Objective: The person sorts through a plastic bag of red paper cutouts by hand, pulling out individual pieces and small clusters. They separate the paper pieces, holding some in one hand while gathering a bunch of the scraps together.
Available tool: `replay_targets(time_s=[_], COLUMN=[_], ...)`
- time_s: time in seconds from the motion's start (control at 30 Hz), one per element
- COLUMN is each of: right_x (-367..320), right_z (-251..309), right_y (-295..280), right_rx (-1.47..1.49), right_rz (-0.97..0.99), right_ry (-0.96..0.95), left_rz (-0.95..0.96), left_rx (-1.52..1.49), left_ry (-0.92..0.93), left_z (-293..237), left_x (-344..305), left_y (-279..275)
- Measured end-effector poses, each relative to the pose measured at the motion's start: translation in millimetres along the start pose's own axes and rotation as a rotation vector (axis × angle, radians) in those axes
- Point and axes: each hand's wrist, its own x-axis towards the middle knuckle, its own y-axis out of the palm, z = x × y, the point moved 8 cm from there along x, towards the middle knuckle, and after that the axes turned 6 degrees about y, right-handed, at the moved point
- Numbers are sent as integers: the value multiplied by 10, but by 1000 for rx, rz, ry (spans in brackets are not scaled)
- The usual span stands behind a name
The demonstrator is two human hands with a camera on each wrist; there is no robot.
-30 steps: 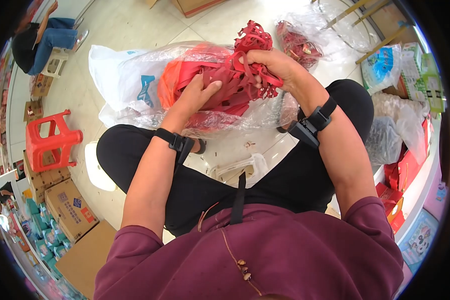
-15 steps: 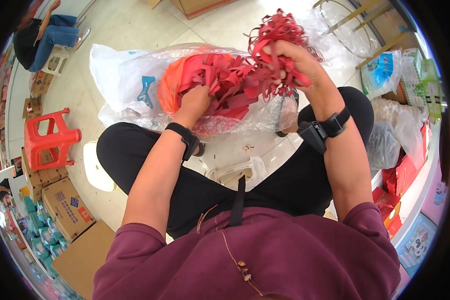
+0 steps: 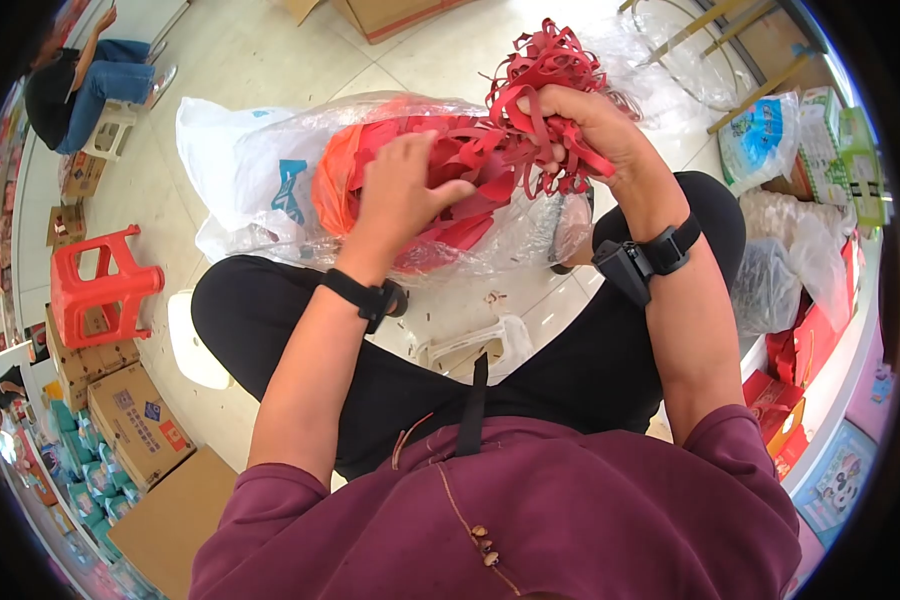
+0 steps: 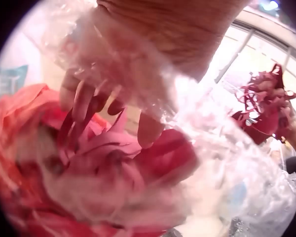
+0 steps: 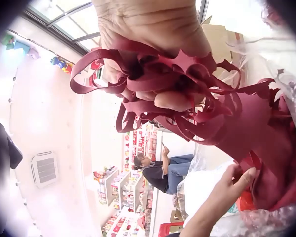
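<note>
My right hand (image 3: pixel 590 122) grips a bunch of thin, curly red cut strips (image 3: pixel 548 62); loops of it wrap over the fingers in the right wrist view. From that bunch, wider strips run down to a heap of red strips (image 3: pixel 485 165) in an orange plastic bag (image 3: pixel 332 190). Clear plastic film (image 3: pixel 450 258) surrounds the orange bag. Over the heap's left part is my left hand (image 3: pixel 402 192), its thumb held apart from the fingers. In the left wrist view, its fingers (image 4: pixel 81 106) point down among the strips, with clear film partly in front.
A white plastic bag (image 3: pixel 225 150) lies left of the heap. A red stool (image 3: pixel 105 283) and cardboard boxes (image 3: pixel 138 420) stand farther left. Low between my legs is a white stool (image 3: pixel 485 343). Wrapped goods (image 3: pixel 770 285) line the right side. Another person (image 3: pixel 80 85) sits at the far left.
My right hand has moved right with the curly bunch, away from the heap, then stayed nearly still. My left hand curled into the strips half a second ago; now its fingers are extended.
</note>
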Motion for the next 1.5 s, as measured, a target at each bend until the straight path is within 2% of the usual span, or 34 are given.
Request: replay_targets(time_s=[0.07, 0.17, 0.27, 0.37, 0.4, 0.47, 0.5, 0.57, 0.67, 0.77, 0.83, 0.87, 0.93, 0.97, 1.07, 1.17, 1.27, 1.37, 1.5], right_x=[1, -26, -5, -6, -71, -39, -60, -131, -40, -137, -50, -27, -48, -64, -111, -104, -127, -59, -75], right_z=[-8, 17, 28, 133, 180, 201, 200, 207, 139, 171, 130, 109, 116, 121, 122, 127, 119, 125, 141], right_y=[21, 25, -57, -142, -171, -203, -249, -254, -238, -175, -167, -148, -75, -24, -6, -8, -9, 12, -84], right_rx=[7, 43, 80, 175, 187, 200, 154, 61, 160, 176, 178, 178, 142, 125, 168, 207, 168, 220, 229], right_rz=[18, 32, 76, 233, 143, 346, 215, -38, 233, 2, 188, 282, 303, 313, 119, 176, 90, 270, 135], right_ry=[3, -7, -14, -126, -144, -168, -192, -239, -141, -126, -125, -124, -130, -133, -92, -75, -58, -100, -100], left_rz=[16, 98, 215, 395, 399, 422, 472, 422, 315, 152, 6, -9, -43, -70, -28, 49, 135, 177, 124], left_rx=[-4, 59, 136, 186, 87, -123, -187, -111, -88, -130, -204, -269, -398, -444, -677, -967, -1136, -994, -637], left_ry=[53, 25, -174, -228, -317, -486, -504, -413, -301, -112, 71, 113, 197, 210, 181, -35, -137, -226, -83], left_z=[-163, 55, 389, 766, 956, 1223, 1207, 993, 788, 157, -204, -339, -579, -610, -558, -503, -441, -408, -207], left_x=[30, -51, -132, -357, -426, -581, -601, -463, -294, -3, 95, 146, 225, 251, 275, 297, 252, 234, 157], left_y=[144, 610, 769, 962, 1039, 1196, 1154, 892, 598, 55, -131, -171, -211, -179, -26, 30, 122, 121, 120])
